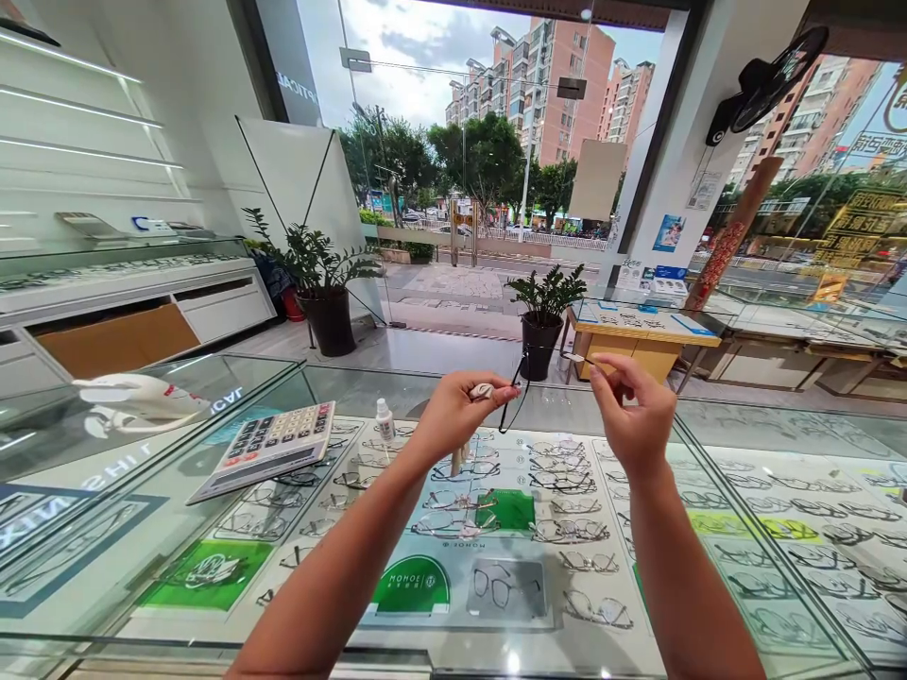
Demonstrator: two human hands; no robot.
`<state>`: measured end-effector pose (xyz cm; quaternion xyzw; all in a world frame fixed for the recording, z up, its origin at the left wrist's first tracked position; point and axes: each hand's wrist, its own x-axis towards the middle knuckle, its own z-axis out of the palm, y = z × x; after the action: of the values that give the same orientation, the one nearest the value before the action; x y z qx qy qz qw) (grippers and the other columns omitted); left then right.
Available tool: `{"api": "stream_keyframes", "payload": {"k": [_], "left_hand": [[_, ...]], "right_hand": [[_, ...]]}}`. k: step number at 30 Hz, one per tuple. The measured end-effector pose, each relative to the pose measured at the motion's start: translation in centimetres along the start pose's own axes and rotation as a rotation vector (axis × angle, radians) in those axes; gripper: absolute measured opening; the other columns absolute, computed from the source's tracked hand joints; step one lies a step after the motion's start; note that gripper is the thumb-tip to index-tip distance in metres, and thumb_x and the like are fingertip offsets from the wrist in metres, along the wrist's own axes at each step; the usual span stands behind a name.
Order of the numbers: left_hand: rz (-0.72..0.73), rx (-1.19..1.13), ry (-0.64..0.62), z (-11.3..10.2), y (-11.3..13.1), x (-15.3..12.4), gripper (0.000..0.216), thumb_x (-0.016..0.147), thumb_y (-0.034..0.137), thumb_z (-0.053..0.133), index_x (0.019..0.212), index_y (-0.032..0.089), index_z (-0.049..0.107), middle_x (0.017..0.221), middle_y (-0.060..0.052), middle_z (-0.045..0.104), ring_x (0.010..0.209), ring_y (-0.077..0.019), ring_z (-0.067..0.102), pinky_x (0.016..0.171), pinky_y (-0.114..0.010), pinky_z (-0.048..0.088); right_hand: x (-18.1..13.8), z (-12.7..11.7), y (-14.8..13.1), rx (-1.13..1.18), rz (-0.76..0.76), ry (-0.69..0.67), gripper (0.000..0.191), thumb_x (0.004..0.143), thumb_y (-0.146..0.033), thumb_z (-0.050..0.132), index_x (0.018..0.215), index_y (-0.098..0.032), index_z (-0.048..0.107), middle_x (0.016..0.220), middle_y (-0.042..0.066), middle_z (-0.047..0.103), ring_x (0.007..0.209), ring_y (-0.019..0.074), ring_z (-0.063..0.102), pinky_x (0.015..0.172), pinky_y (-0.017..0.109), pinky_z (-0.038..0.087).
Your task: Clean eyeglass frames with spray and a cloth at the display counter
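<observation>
My left hand (pixel 457 408) is closed round a pair of thin dark-framed glasses (pixel 516 395), held up above a glass display counter (pixel 304 378), with a small white piece pinched at the fingertips. My right hand (pixel 633 408) is closed in a pinch on the other side of the glasses, near a temple end (pixel 577 358). Both hands hover above rows of glasses (pixel 559 491) laid out inside the counter.
A calculator (pixel 273 446) and a small white dropper bottle (pixel 385 421) stand on the counter to the left. A white device (pixel 138 397) lies further left. Two potted plants (pixel 542 321), a yellow table (pixel 638 335) and the glass shopfront lie beyond.
</observation>
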<state>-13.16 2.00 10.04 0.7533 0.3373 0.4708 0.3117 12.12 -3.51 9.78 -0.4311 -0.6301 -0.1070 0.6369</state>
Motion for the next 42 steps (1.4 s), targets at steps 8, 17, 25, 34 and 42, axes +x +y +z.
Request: {"api": "stream_keyframes", "payload": {"k": [8,17,25,34,42], "left_hand": [[0.011,0.009,-0.011,0.4,0.1,-0.3,0.042,0.089,0.060,0.079,0.091,0.019,0.087,0.091,-0.007,0.084,0.087,-0.0229,0.074,0.076,-0.028,0.052],[0.033,-0.013,0.118,0.6,-0.4,-0.3,0.042,0.087,0.059,0.082,0.087,0.017,0.087,0.072,-0.004,0.075,0.065,-0.0167,0.059,0.059,-0.027,0.042],[0.039,-0.103,0.375,0.6,0.4,-0.4,0.037,0.083,0.054,0.087,0.086,0.017,0.088,0.061,0.000,0.064,0.057,-0.0110,0.042,0.054,-0.027,0.031],[0.080,-0.096,0.557,0.7,0.9,-0.6,0.030,0.087,0.048,0.085,0.091,0.019,0.089,0.076,-0.004,0.079,0.059,-0.0121,0.054,0.057,-0.026,0.042],[0.154,-0.046,0.339,2.3,1.0,-1.6,0.023,0.093,0.043,0.081,0.096,0.022,0.089,0.089,-0.004,0.084,0.073,-0.0164,0.071,0.068,-0.026,0.054]], "right_hand": [[-1.8,3.0,-2.8,-0.163,-0.262,-0.380,0.023,0.107,-0.030,0.063,0.114,-0.025,0.084,0.078,0.003,0.081,0.061,0.0169,0.061,0.066,0.035,0.031],[-1.6,2.7,-3.0,-0.301,-0.271,-0.337,0.027,0.109,-0.029,0.058,0.112,-0.020,0.083,0.074,0.002,0.079,0.060,0.0159,0.060,0.067,0.034,0.032],[-1.5,2.4,-3.1,-0.433,-0.072,-0.420,0.022,0.105,-0.032,0.062,0.098,-0.023,0.081,0.060,-0.002,0.066,0.057,0.0163,0.054,0.064,0.032,0.027],[-1.6,2.1,-3.2,-0.386,0.075,-0.641,0.024,0.106,-0.036,0.064,0.091,-0.023,0.078,0.061,-0.001,0.065,0.058,0.0184,0.053,0.066,0.033,0.033],[-2.3,3.3,-3.4,0.062,0.056,-0.526,0.051,0.105,-0.046,0.065,0.150,-0.023,0.061,0.145,0.014,0.069,0.135,0.0318,0.063,0.113,0.049,0.051]]}}
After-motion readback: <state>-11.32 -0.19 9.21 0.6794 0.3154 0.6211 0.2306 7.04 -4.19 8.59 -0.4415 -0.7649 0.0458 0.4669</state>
